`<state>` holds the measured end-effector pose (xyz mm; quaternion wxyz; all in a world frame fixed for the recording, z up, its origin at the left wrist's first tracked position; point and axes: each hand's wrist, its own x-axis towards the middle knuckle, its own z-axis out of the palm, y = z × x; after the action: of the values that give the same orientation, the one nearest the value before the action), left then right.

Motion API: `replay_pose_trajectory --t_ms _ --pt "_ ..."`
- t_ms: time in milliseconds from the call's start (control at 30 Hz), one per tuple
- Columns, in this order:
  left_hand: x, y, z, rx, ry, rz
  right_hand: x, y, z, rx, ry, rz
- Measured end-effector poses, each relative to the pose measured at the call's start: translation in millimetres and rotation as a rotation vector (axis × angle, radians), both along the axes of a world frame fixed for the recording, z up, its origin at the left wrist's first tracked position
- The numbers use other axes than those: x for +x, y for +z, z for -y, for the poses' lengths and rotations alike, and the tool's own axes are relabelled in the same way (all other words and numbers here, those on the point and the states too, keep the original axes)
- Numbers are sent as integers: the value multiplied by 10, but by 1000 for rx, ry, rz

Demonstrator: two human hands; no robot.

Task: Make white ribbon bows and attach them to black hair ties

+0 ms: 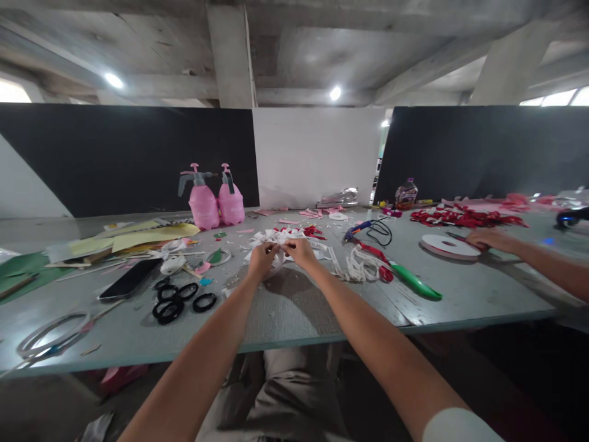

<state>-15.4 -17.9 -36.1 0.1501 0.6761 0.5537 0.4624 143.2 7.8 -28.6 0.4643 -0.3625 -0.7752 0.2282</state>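
My left hand (263, 258) and my right hand (300, 252) meet at the middle of the table, fingertips pinched close together. Between them is a small piece of white ribbon, mostly hidden by the fingers. A loose heap of white ribbon pieces (281, 236) lies right behind and around the fingertips. Red ribbon pieces (315, 232) show at the far side of that heap. To the right of my hands are a blue glue gun (358, 229) with a black cord and a tangle of white ribbon (361, 265).
Black rings (169, 308) and a phone (131, 279) lie left, before yellow sheets (156, 237). Two pink spray bottles (204, 205) stand behind. Rightward are a green-handled tool (416, 282), a ribbon spool (448, 245) touched by another person's hand (488, 239), and a red ribbon heap (464, 216).
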Motion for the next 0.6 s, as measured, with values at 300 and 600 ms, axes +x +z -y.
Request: replay_pose_trajectory --t_ms 300,600 --pt "12 26 87 67 128 -317 3 -10 5 38 2 107" --pt "98 38 116 51 212 -308 -3 5 21 147 35 224"
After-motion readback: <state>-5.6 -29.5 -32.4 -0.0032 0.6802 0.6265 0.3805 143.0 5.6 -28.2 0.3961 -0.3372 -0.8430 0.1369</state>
